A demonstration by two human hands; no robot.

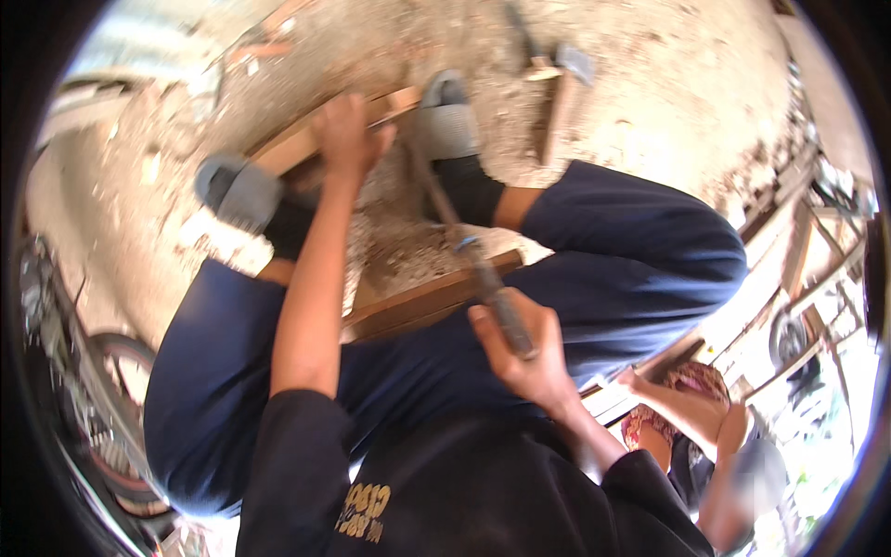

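Right hand (pixel 531 351) was wrapped round a long dark-handled tool (pixel 483 271), just right of middle. Left hand (pixel 345 139) was at the far wooden bar (pixel 290 148) between the sandals (pixel 450 128), can't tell if gripping.

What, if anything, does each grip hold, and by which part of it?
The right grip holds a long tool by its dark handle. The left grip is at the wooden piece; whether it holds anything there cannot be told.

A spoked wheel (pixel 113 452) at left, another person (pixel 729 432) lower right, reddish scrap (pixel 262 51) upper left.
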